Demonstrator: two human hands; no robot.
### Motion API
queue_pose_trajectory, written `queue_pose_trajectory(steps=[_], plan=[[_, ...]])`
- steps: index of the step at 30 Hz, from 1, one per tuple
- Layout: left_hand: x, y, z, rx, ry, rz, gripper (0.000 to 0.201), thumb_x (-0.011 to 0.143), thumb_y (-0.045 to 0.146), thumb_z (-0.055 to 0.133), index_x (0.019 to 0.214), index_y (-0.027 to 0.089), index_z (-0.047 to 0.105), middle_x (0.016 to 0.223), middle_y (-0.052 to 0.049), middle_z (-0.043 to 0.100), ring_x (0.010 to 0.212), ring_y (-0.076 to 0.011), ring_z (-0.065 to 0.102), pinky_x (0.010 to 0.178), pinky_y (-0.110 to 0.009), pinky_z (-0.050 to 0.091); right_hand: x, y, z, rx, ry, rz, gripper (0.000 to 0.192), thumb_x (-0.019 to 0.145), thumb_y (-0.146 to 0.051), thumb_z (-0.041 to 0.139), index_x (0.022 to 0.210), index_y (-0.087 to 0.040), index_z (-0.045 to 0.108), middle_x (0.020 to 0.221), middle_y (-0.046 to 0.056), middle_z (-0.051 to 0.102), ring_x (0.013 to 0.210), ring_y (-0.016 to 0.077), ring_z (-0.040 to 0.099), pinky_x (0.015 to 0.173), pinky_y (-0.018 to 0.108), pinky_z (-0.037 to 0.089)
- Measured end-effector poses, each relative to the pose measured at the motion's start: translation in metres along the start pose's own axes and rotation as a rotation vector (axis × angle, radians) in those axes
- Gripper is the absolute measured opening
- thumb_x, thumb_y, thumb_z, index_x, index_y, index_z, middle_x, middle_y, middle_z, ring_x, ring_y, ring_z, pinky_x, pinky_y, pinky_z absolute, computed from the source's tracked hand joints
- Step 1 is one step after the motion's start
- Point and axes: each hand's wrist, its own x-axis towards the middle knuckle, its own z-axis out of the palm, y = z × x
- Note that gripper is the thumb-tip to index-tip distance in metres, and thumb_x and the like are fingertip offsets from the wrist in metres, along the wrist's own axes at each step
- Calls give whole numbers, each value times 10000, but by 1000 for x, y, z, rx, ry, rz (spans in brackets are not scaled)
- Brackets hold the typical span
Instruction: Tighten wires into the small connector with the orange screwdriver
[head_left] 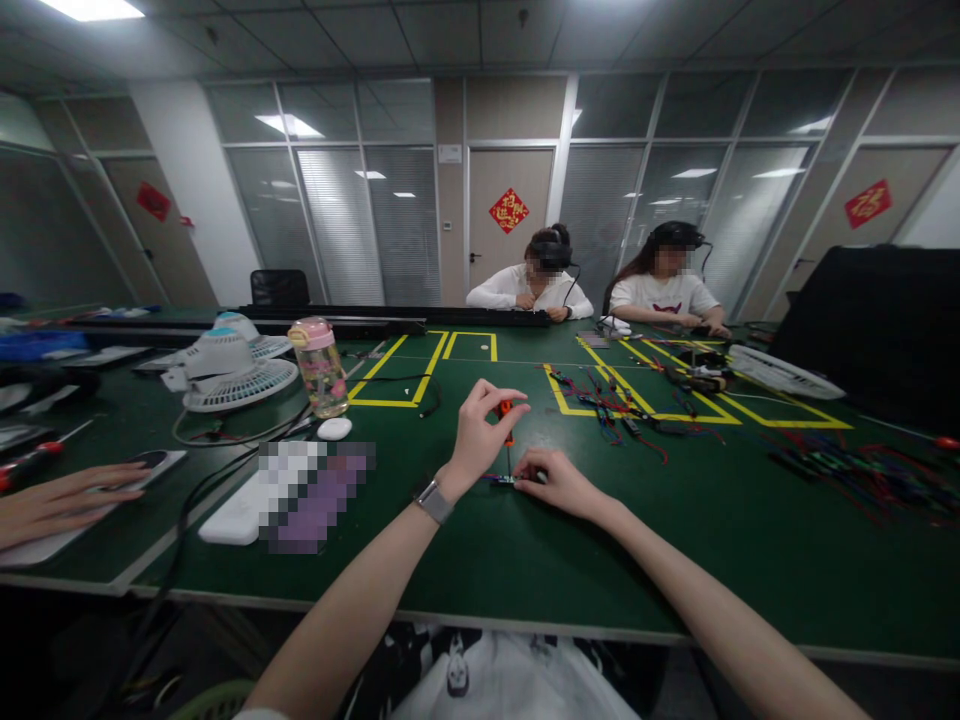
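Screwing down a small part (501, 480): left hand (480, 430) pinches the upright screwdriver (508, 425), right hand (559, 482) pins the part to the tabletop (675, 540). Next needs steady twisting, probably.

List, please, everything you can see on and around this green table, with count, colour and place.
table: one, green, yellow tape outlines
small screwdriver: one, orange handle, upright at centre
small part: one, blue, under the screwdriver tip
water bottle: one, clear with pink lid, left of centre
desk fans: two, white, far left
wire bundles: several, red and blue, right side
seated people: two, white tops, far side
co-worker's hand: one, left edge
left hand: one, grip on the screwdriver handle
right hand: one, steadying the small part
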Motion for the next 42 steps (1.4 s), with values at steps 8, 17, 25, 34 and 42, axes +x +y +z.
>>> queue_pose_trajectory(steps=[8,17,25,34,42], plan=[[-4,-4,8,-287,-214,-76,332,976,243,417,1269,221,572,1158,-73,651,931,-164,672,847,-297,526,0,1,-1,12,12,32,58,791,-210,672,802,-158,697,747,28,669,670,154,601,642,258,465],[-4,2,5,40,-42,27,112,906,225,559,915,174,658,885,-42,591,826,-159,564,781,-286,478,0,0,-3,25,13,68,90,790,-246,691,804,-161,717,764,39,705,692,166,631,679,273,490],[-3,-2,7,-260,-136,-112,300,965,249,447,1224,201,590,1107,-79,666,903,-167,669,822,-294,522,0,-1,-5,7,11,65,100,802,-255,689,812,-165,730,772,40,714,706,170,637,695,276,485],[-2,2,4,-44,-29,-3,148,916,265,555,948,187,677,873,-30,626,824,-152,592,775,-275,478,0,2,-4,-28,-3,20,83,795,-240,691,825,-170,726,777,36,676,701,160,619,673,264,476],[-2,-3,4,-132,-71,-79,280,964,234,447,1194,201,603,1028,-59,692,851,-154,676,789,-284,520,0,-1,-5,-21,-27,29,96,759,-176,710,850,-167,740,796,36,661,701,157,619,671,263,484]])
